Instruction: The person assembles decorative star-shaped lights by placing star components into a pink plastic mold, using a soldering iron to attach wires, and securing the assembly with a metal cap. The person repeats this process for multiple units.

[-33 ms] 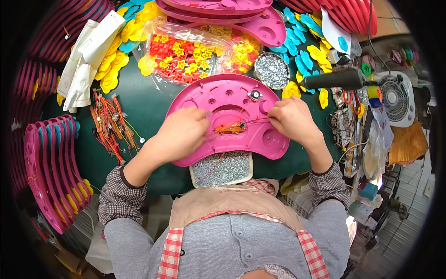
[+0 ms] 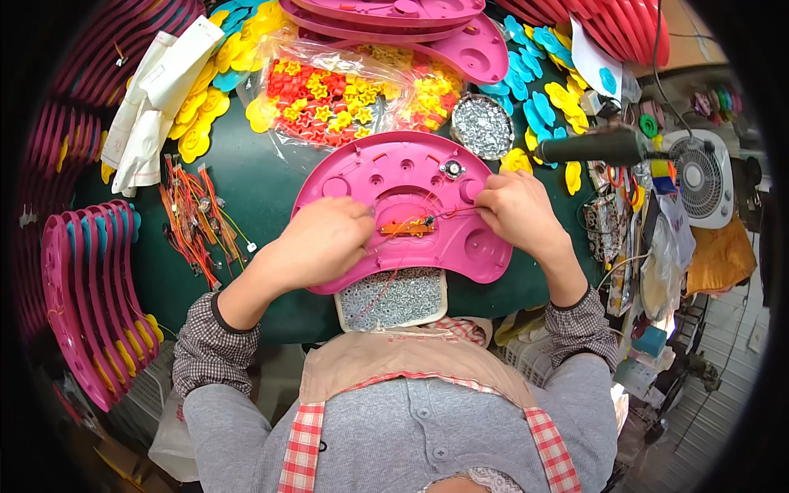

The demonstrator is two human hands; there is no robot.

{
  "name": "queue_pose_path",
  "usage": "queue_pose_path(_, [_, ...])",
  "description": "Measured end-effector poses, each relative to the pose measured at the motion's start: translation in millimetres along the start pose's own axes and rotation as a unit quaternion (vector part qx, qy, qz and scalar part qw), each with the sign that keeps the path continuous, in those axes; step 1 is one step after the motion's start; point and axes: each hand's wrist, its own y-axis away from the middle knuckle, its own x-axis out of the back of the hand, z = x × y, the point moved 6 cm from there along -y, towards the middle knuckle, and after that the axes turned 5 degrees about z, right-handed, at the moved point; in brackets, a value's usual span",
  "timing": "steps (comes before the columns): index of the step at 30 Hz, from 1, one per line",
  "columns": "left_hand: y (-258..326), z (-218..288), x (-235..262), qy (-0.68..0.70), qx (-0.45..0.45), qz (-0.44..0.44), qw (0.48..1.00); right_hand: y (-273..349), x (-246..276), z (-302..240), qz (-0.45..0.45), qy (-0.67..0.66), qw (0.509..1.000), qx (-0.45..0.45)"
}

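Observation:
A pink curved plastic shell (image 2: 394, 177) lies inside-up on the green table in front of me. In its middle hollow sits a small orange circuit board (image 2: 404, 228) with thin red wires running off it. My left hand (image 2: 325, 242) rests on the shell's left side, its fingertips closed on the board's left end. My right hand (image 2: 514, 205) is over the shell's right side and pinches the thin red wires (image 2: 456, 212) that lead from the board. A small round metal part (image 2: 451, 169) is set in the shell above the board.
A square tray of screws (image 2: 394, 297) sits at the table's near edge and a round tin of screws (image 2: 482, 125) behind the shell. Around them are a bag of red and yellow star pieces (image 2: 345, 94), wire bundles (image 2: 197, 218), stacked pink shells (image 2: 82, 287), a dark tool handle (image 2: 592, 148) and a fan (image 2: 699, 177).

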Motion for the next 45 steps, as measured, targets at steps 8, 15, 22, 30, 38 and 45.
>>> queue_pose_path(8, [-9.8, -12.1, -0.9, 0.062, 0.071, 0.110, 0.989, -43.1, -16.4, -16.4, 0.191, -0.278, 0.940, -0.058])
queue_pose_path(15, [-30.6, -37.8, -13.2, -0.054, 0.063, 0.289, 0.954, -71.5, -45.5, -23.6, 0.225, -0.191, 0.956, -0.008])
queue_pose_path(22, [-29.3, -42.5, -17.0, -0.058, 0.081, 0.284, 0.954, -78.5, -43.1, -35.7, 0.209, -0.087, 0.972, 0.059])
queue_pose_path(30, [-26.6, -35.8, -14.3, -0.156, 0.089, 0.188, 0.966, -65.4, -52.2, -52.6, 0.062, 0.010, 0.997, 0.049])
queue_pose_path(38, [-15.7, -37.8, -10.5, -0.038, 0.101, 0.243, 0.964, -63.5, -27.4, -59.5, 0.181, -0.195, 0.963, 0.037])
queue_pose_path(45, [5.6, -27.8, 16.0, 0.105, 0.127, 0.361, 0.918, -65.9, -38.4, -75.3, 0.138, -0.134, 0.978, 0.075])
